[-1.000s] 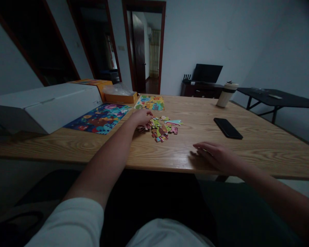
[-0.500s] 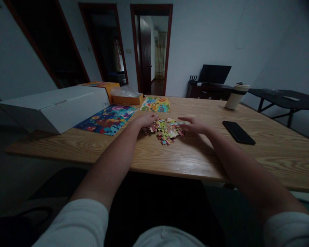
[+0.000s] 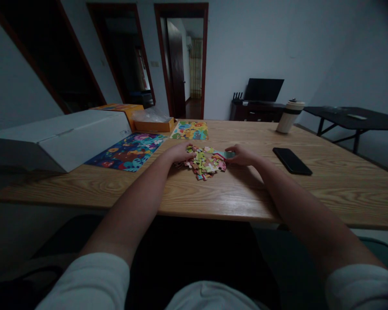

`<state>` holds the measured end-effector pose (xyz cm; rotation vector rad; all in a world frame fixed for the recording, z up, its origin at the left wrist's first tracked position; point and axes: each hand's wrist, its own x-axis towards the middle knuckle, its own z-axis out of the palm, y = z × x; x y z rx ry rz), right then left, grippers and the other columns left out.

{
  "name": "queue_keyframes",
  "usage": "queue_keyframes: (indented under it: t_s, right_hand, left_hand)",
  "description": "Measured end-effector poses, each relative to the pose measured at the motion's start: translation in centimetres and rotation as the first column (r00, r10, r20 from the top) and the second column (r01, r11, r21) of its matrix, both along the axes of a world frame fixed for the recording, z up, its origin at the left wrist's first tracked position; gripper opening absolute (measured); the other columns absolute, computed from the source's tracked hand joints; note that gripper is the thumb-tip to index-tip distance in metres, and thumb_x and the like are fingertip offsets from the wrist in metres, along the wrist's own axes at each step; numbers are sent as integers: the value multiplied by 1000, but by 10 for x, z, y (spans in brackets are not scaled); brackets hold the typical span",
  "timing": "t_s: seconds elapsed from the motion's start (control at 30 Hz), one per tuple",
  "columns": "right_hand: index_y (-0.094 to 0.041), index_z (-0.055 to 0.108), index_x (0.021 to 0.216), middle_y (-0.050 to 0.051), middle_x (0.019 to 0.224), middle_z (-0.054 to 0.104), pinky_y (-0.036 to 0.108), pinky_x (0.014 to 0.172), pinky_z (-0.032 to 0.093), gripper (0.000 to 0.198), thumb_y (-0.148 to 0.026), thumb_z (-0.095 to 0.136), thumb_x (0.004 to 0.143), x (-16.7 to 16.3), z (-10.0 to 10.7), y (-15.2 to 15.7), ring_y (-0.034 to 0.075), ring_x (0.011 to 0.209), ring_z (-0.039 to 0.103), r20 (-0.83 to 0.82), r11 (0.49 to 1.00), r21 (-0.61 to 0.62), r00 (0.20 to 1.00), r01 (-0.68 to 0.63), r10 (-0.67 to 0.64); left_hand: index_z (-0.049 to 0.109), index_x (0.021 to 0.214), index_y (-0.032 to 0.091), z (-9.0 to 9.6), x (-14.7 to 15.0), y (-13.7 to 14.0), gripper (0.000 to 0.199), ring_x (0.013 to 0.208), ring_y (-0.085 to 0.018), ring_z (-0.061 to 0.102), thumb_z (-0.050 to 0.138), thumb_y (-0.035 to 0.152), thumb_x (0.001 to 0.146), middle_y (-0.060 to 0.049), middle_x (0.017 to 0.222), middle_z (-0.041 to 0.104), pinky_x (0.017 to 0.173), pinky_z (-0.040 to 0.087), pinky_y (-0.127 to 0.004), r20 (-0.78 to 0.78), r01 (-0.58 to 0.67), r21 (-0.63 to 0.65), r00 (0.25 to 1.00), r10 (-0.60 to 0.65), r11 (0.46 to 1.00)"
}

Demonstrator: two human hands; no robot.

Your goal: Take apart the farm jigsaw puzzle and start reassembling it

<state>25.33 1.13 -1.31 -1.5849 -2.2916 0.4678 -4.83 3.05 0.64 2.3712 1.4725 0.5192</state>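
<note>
A loose heap of jigsaw puzzle pieces (image 3: 204, 163), mostly yellow-green, pink and brown, lies on the wooden table between my hands. On its left edge, my left hand (image 3: 181, 153) is curled round some pieces, with a light one showing between thumb and fingers. My right hand (image 3: 242, 155) is at the opposite edge, its thumb and fingers closed on a pale blue-green puzzle piece (image 3: 229, 154). Under both palms, any other pieces are hidden.
A dark blue picture sheet (image 3: 127, 151) and a yellow picture sheet (image 3: 190, 130) lie behind on the left. Beside them are a white box (image 3: 84, 137) and an orange tray (image 3: 155, 125) with clear plastic. A black phone (image 3: 291, 161) and a cream tumbler (image 3: 289, 117) are on the right.
My right hand's fingers have drawn in on the pale blue-green piece at the heap's right side. My left hand stays at the left edge. The view has shifted slightly to the right.
</note>
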Motion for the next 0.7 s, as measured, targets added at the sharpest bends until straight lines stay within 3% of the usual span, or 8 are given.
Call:
queue_keyframes:
  t_s: [0.07, 0.23, 0.47, 0.6, 0.7]
  right_hand:
    - [-13, 70, 110, 8, 93, 72, 29, 68, 48, 40, -34, 69, 76, -1, 0, -1, 20, 77, 64, -15, 1000, -11, 1000, 5, -5]
    - [-12, 63, 113, 10, 95, 70, 26, 62, 46, 41, -28, 70, 76, -5, -1, -5, 19, 76, 62, -133, 999, 19, 990, 37, -34]
    - [-19, 61, 126, 8, 95, 71, 32, 70, 52, 42, -23, 62, 84, -6, 11, -10, 20, 79, 64, -306, 996, 83, 951, -17, 41]
    - [-15, 61, 124, 12, 103, 72, 33, 75, 54, 39, -22, 59, 86, -4, 15, -7, 21, 87, 67, -457, 994, 61, 888, 90, -53]
    - [-14, 64, 120, 14, 108, 72, 33, 77, 54, 34, -24, 57, 88, -1, 11, -3, 21, 88, 68, -436, 984, 54, 890, 170, -130]
  left_hand:
    - [60, 126, 21, 1, 1, -1, 53, 91, -22, 66, 67, 41, 77, -7, 111, 71, 77, 48, -26, -56, -25, -38, 998, 23, 999]
    - [57, 131, 23, 2, 2, -3, 54, 87, -22, 66, 64, 41, 81, -5, 105, 72, 74, 48, -27, -88, -36, -82, 996, 29, 996]
    - [60, 127, 19, -4, 9, -2, 50, 96, -23, 64, 63, 41, 82, -9, 117, 68, 79, 48, -29, -60, -1, -24, 998, 0, 1000]
    - [61, 124, 20, -3, 12, -3, 47, 90, -23, 66, 63, 42, 83, -8, 109, 71, 76, 48, -29, 0, 3, -48, 1000, -3, 999]
    - [62, 122, 19, 0, 9, 0, 47, 94, -23, 65, 63, 46, 84, -8, 111, 70, 80, 47, -29, 60, -1, -18, 998, 2, 1000]
